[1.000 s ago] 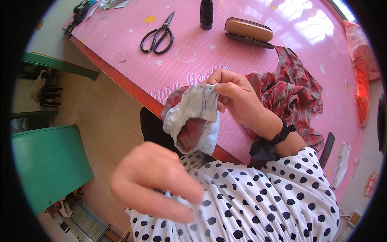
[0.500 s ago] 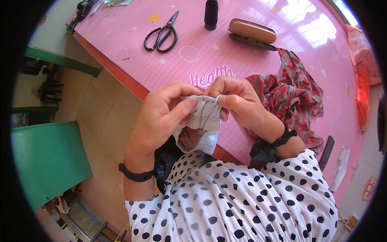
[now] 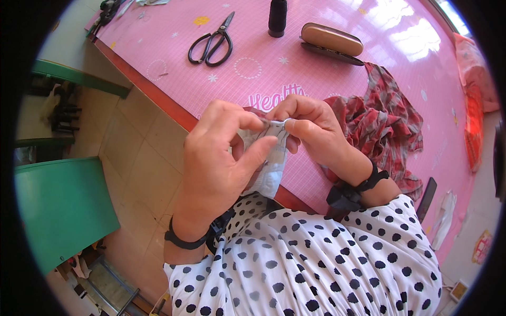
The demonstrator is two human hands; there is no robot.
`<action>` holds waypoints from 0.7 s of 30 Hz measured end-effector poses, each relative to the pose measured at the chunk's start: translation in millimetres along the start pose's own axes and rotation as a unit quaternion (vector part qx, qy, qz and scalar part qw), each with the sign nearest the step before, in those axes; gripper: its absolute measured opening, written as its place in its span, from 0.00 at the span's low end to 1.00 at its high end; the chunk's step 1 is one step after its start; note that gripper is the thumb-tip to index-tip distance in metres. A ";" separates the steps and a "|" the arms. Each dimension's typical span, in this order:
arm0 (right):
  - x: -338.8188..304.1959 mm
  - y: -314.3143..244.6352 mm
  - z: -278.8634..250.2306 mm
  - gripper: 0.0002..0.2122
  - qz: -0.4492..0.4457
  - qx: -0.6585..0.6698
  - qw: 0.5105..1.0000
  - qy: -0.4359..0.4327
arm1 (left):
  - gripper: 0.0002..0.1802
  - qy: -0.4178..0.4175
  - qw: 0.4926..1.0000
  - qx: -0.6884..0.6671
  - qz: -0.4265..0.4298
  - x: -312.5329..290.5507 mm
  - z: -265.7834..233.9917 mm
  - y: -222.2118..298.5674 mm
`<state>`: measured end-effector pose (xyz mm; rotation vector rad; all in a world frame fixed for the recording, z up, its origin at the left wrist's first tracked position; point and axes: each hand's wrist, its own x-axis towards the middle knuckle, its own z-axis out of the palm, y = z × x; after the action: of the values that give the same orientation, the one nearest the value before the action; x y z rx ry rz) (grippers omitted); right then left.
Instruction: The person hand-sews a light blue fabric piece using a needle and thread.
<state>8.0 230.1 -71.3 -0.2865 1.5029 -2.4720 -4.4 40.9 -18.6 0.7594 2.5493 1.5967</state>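
A gathered white cloth piece (image 3: pixel 273 168) with dark thread lines hangs between my hands, just off the table's near edge. Thumb and bent fingers of my right hand (image 3: pixel 312 122) pinch its top edge. My left hand (image 3: pixel 224 150) is at the left side of that edge, index fingertip against it. Its thumb stands away from the index finger, in front of the cloth, slightly blurred; the other fingers are partly hidden. Whether a needle is there I cannot make out. Red plaid cloth (image 3: pixel 377 121) lies crumpled on the table beside my right forearm.
On the pink patterned table cover (image 3: pixel 263 63) lie black-handled scissors (image 3: pixel 213 45), a black thread spool (image 3: pixel 277 20) and a tan glasses case (image 3: pixel 333 41). A dark flat bar (image 3: pixel 427 199) is at the right. A green panel (image 3: pixel 66 205) stands lower left.
My left hand has turned and moved right over the cloth, and its thumb has come off the top edge. My right hand keeps its pinch almost in place.
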 end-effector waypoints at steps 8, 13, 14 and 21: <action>-0.2 -0.5 -6.8 0.05 -0.003 0.042 0.999 0.027 | 0.06 -0.146 0.977 -0.156 0.020 -1.2 -30.0 -2.2; -0.2 -1.7 -1.2 0.05 0.013 0.033 0.999 0.016 | 0.07 -0.087 0.973 -0.212 -0.018 -1.6 -33.9 -3.1; -0.7 -1.4 0.7 0.05 0.019 0.028 0.999 0.009 | 0.08 -0.047 0.971 -0.229 -0.049 -0.6 -29.6 -4.6; -2.0 -4.1 3.0 0.05 0.019 -0.025 0.999 -0.006 | 0.06 -0.077 0.971 -0.178 -0.142 9.4 -12.6 -19.5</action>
<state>10.3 230.0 -66.3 -0.2777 1.5533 -2.4025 -23.6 27.5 -27.3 0.4385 2.0684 1.7453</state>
